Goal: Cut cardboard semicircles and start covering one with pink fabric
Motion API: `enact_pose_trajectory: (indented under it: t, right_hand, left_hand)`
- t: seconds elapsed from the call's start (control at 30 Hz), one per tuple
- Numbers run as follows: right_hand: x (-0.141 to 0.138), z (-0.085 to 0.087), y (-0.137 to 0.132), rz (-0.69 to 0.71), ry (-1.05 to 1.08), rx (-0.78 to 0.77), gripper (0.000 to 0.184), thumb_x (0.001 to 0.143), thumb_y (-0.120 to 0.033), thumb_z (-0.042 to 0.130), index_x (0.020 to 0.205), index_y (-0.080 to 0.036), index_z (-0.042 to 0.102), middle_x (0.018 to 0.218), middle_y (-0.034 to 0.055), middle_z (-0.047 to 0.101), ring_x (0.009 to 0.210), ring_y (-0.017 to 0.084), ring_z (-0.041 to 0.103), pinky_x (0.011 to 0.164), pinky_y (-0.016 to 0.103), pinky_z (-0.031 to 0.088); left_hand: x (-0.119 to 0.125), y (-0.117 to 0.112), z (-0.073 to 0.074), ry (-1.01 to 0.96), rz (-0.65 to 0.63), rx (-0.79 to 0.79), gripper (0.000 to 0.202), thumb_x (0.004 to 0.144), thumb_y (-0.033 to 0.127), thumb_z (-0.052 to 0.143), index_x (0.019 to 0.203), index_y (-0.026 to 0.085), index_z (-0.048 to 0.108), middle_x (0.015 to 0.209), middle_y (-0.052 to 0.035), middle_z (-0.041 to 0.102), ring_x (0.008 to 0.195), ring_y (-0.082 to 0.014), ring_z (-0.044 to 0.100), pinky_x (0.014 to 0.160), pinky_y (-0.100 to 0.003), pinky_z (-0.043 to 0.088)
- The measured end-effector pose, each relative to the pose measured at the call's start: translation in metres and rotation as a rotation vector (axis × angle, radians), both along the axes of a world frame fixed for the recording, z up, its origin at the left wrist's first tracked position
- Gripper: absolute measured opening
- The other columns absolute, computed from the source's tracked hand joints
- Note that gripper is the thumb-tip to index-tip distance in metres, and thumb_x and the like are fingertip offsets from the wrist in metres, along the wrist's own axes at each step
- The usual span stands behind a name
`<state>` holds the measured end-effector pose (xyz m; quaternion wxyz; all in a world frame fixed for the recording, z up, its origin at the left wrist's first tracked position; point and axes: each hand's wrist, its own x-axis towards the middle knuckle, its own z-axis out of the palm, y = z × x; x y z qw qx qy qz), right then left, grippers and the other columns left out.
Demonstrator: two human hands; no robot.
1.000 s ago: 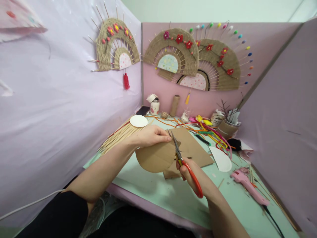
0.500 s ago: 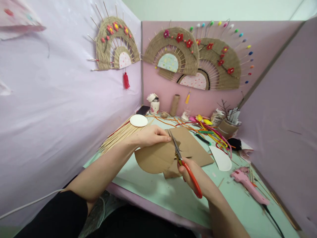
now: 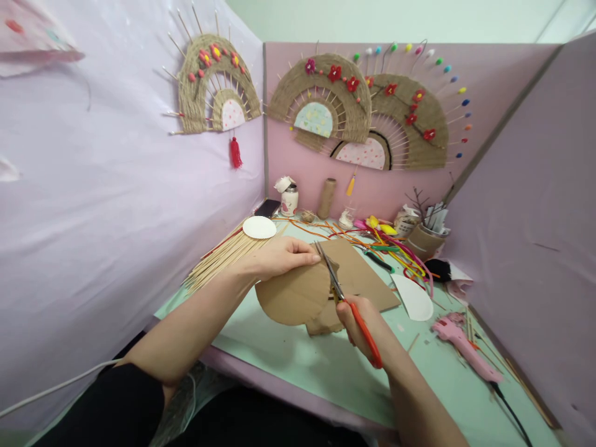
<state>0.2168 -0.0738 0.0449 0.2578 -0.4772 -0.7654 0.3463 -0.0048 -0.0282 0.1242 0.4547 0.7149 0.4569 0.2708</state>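
My left hand grips the upper edge of a rounded brown cardboard piece and holds it above the pale green table. My right hand is closed on the orange handles of a pair of scissors. Their metal blades point up and away, lying against the right edge of the rounded piece, next to my left fingertips. Beneath them a larger flat sheet of brown cardboard rests on the table.
A bundle of thin wooden sticks and a white paper disc lie at left. Coloured pipe cleaners, a white half-disc and a pink glue gun lie at right. Jars and a brown tube line the back wall under woven fan decorations.
The scissors and my right hand have shifted slightly along the cardboard's edge. My left hand keeps its hold and the view has drifted a little.
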Motion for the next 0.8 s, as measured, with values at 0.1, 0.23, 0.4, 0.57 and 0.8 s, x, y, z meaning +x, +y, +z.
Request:
enact_pose_trajectory:
  t: [0.1, 0.23, 0.4, 0.57, 0.8]
  right_hand:
    - [0.001, -0.002, 0.001, 0.080, 0.042, 0.028, 0.060, 0.085, -0.078, 0.024, 0.064, -0.023, 0.036, 0.054, -0.0001, 0.044, 0.050, 0.014, 0.040, 0.046, 0.026, 0.030]
    - [0.002, -0.003, 0.003, 0.184, 0.089, 0.105, 0.061, 0.086, -0.078, 0.021, 0.073, -0.022, 0.041, 0.062, 0.0009, 0.049, 0.055, 0.015, 0.043, 0.052, 0.027, 0.036]
    - [0.005, -0.009, 0.005, 0.194, 0.033, 0.128, 0.051, 0.090, -0.069, 0.026, 0.078, -0.022, 0.042, 0.069, 0.0022, 0.053, 0.059, 0.016, 0.046, 0.057, 0.028, 0.037]
    - [0.006, -0.013, 0.004, 0.131, -0.040, 0.107, 0.036, 0.091, -0.053, 0.034, 0.075, -0.022, 0.043, 0.064, 0.0016, 0.054, 0.058, 0.017, 0.049, 0.055, 0.027, 0.036]
    - [-0.004, 0.000, -0.003, 0.018, -0.029, 0.039, 0.038, 0.088, -0.052, 0.037, 0.064, -0.023, 0.041, 0.052, 0.0010, 0.050, 0.050, 0.016, 0.048, 0.047, 0.025, 0.032]
  left_hand:
    - [0.000, -0.002, 0.001, 0.019, 0.008, -0.001, 0.034, 0.080, 0.048, 0.060, 0.078, 0.015, 0.070, 0.076, -0.0009, 0.065, 0.069, -0.0138, 0.055, 0.061, -0.023, 0.040]
    - [0.003, -0.004, 0.003, 0.129, 0.000, 0.054, 0.034, 0.081, 0.045, 0.058, 0.081, 0.015, 0.074, 0.081, -0.0020, 0.069, 0.071, -0.0152, 0.058, 0.062, -0.024, 0.041]
    - [0.009, -0.008, 0.005, 0.147, 0.002, 0.077, 0.032, 0.082, 0.042, 0.057, 0.081, 0.016, 0.075, 0.082, -0.0015, 0.070, 0.073, -0.0147, 0.058, 0.063, -0.023, 0.041]
    - [0.009, -0.008, 0.005, 0.142, -0.007, 0.070, 0.031, 0.081, 0.041, 0.057, 0.077, 0.016, 0.074, 0.079, -0.0009, 0.068, 0.070, -0.0138, 0.057, 0.061, -0.022, 0.041]
    - [0.008, -0.006, 0.002, 0.140, 0.001, 0.055, 0.033, 0.081, 0.044, 0.057, 0.077, 0.016, 0.074, 0.074, -0.0015, 0.068, 0.065, -0.0142, 0.057, 0.057, -0.022, 0.040]
